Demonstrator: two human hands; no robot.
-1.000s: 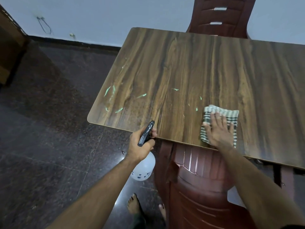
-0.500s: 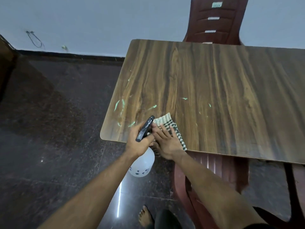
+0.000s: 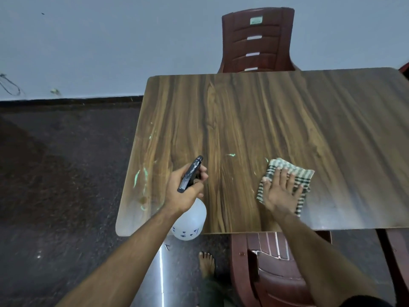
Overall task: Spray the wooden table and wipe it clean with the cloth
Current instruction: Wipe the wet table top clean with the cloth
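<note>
Cloth (striped) pressed flat on wooden table

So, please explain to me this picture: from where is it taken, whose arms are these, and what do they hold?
The picture comes from a camera worn on a person's head, looking down at their own two arms. No machine is here. The left hand grips a spray bottle by its dark trigger head. The right hand presses flat, fingers straight, on a striped cloth lying on the wooden table. Pale green smears show near the table's left edge. Dark red chairs stand at its far and near sides.
</note>
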